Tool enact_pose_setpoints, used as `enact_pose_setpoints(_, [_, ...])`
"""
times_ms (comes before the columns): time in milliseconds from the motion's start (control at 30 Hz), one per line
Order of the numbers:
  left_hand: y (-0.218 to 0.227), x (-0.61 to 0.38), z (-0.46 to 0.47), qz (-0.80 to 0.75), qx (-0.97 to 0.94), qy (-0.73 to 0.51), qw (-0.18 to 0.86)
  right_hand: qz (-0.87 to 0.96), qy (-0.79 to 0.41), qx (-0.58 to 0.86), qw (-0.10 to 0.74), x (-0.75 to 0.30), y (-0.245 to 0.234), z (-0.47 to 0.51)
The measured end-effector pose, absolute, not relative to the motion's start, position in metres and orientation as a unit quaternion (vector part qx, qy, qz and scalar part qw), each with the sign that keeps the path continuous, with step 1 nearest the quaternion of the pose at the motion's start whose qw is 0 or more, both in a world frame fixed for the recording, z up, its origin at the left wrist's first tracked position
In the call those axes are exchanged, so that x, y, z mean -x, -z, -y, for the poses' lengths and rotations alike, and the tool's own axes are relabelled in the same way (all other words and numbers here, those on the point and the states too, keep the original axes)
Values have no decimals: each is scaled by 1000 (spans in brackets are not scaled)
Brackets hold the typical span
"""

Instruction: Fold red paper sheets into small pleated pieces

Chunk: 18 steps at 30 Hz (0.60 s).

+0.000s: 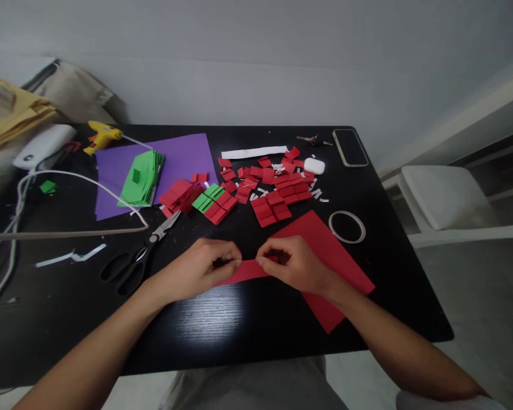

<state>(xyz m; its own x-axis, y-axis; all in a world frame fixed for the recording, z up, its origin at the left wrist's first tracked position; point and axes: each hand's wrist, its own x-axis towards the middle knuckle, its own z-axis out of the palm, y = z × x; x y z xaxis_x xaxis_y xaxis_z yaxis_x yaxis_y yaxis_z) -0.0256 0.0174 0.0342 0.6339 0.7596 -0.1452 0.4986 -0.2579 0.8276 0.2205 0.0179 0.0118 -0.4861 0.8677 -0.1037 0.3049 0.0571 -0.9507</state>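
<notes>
A narrow red paper strip (248,270) stretches between my two hands above the black table. My left hand (203,263) pinches its upper edge between thumb and fingers. On the other side my right hand (293,262) pinches the strip near its right end; part of the paper is hidden behind the fingers. Under my right hand and forearm lies a larger red paper sheet (325,247). Black-handled scissors (139,256) rest to the left of my left hand, blades pointing away. Beyond my hands are folded red pieces (271,209) and a green-and-red folded piece (215,203).
A purple sheet (188,154) carries a green paper stack (141,179). Near it are a yellow glue gun (102,136) and a white cable (89,177). Toward the right lie a tape ring (331,225), white case (314,165), phone (349,148) and keys (314,140).
</notes>
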Motion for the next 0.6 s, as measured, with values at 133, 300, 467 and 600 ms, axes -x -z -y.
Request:
enact_pose_setpoints(133, [-34, 22, -15, -388, -792, -143, 449, 683, -529, 425, 269, -215, -12, -14])
enact_pose_setpoints(300, [-35, 20, -14, -376, -797, -145, 449, 664, -563, 415, 264, -213, -13, -13])
enact_pose_setpoints(467, [-36, 25, -18, -391, -780, -152, 464, 641, -581, 435, 250, -223, -13, -23])
enact_pose_setpoints(600, [-36, 31, -21, -412, -760, -158, 477, 624, -589, 446, 255, -233, -14, -34])
